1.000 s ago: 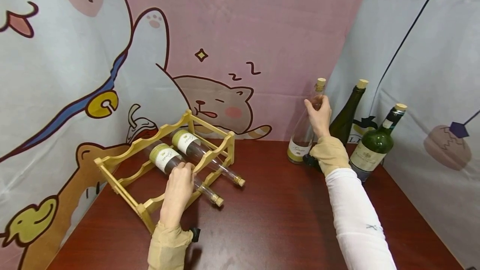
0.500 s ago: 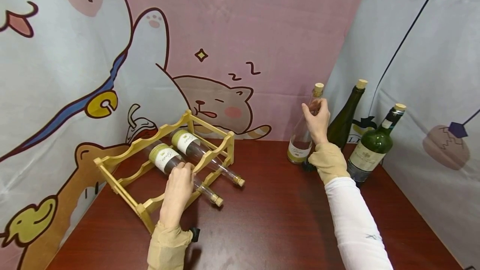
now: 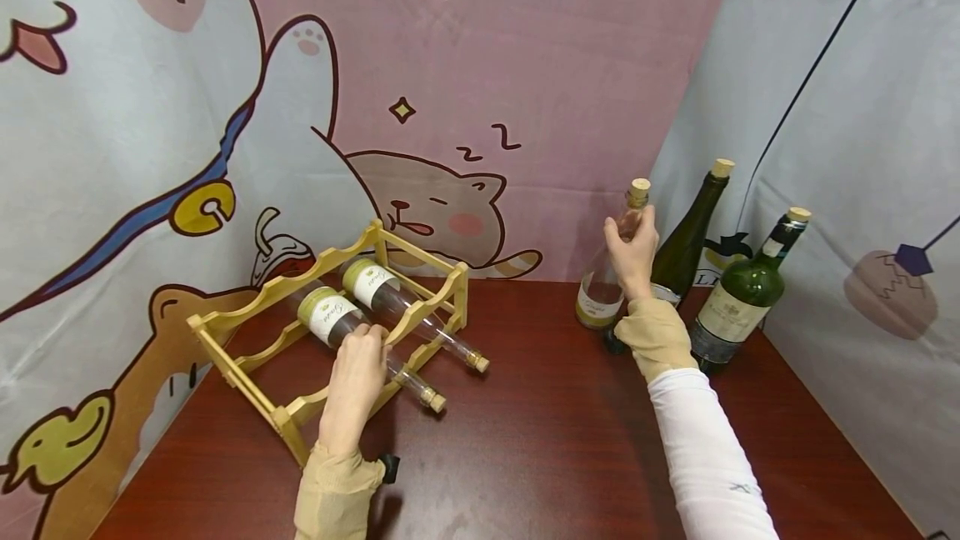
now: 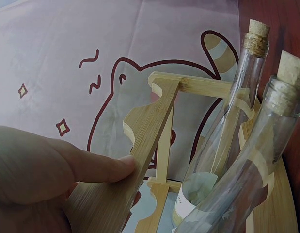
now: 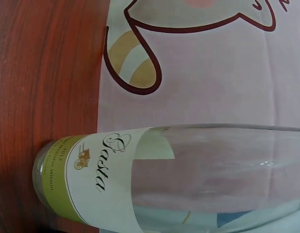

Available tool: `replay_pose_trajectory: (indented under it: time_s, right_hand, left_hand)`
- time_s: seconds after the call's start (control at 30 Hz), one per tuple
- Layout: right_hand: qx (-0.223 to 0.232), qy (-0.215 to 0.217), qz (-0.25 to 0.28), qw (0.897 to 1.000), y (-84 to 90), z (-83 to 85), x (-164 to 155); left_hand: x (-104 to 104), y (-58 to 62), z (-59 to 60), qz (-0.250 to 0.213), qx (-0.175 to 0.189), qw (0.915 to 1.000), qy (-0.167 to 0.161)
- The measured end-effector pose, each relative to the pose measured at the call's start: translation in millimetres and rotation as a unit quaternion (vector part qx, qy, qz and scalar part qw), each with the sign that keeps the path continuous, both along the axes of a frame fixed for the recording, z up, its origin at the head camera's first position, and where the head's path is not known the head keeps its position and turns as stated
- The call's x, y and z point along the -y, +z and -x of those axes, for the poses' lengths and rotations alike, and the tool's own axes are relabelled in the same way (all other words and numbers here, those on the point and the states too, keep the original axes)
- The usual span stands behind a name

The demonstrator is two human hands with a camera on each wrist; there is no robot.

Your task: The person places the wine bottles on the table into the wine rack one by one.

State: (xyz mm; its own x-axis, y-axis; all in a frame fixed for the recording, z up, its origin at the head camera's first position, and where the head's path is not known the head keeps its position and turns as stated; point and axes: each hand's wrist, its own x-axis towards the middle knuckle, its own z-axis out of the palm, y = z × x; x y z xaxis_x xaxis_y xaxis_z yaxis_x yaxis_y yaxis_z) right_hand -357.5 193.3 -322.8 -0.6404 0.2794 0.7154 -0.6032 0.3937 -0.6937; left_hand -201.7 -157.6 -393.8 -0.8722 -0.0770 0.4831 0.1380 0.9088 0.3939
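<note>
On my feed I see two dark green bottles (image 3: 742, 294) standing corked at the far right of the red-brown bench (image 3: 540, 457), one just behind the other, close to the grey curtain (image 3: 862, 148). A pink cartoon-cat backdrop (image 3: 450, 148) hangs along the far side, and more cartoon animals cover the left wall.

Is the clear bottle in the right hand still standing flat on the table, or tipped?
Tipped. The clear bottle leans, cork to the right of its base, with the right hand gripping its neck. The pictures leave unclear whether its base touches the table.
</note>
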Motion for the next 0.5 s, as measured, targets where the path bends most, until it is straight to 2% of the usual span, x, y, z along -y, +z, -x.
replay_pose_trajectory:
  time_s: [0.5]
  right_hand:
    - [-0.061, -0.035, -0.018, 0.997, -10.8, -5.7, 6.6]
  left_hand:
    - [0.0, 0.4, 0.4, -0.006, 0.008, 1.0000, 0.000]
